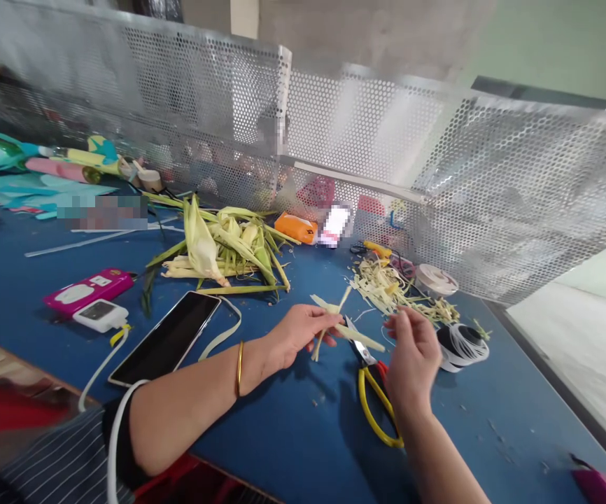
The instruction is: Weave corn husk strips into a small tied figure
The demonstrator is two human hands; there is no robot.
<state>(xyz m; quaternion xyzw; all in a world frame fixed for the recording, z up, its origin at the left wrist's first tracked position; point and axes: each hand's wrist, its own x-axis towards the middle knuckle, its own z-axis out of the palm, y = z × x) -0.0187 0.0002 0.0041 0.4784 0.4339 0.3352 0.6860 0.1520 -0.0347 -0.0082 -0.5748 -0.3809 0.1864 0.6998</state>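
Crossed strips of pale corn husk (362, 337) are pinched between the thumb and fingers of my left hand (300, 329), just above the table. To their right, my right hand (413, 353) is raised with its fingers curled together. A thin white thread shows near those fingertips, but I cannot make out whether they hold it. Under and between the hands lie scissors (370, 406) with yellow and red handles, blades pointing away. A spool of white thread (464, 348) sits beyond my right hand. Left of centre rests a heap of corn husks (229, 241).
Husk scraps (379, 283) and a tape roll (437, 280) lie at the back right. A black-screened phone (169, 339), a magenta box (89, 290) and a white cabled device (101, 315) are on the left. Perforated metal panels (355, 133) border the blue table's (282, 427) back.
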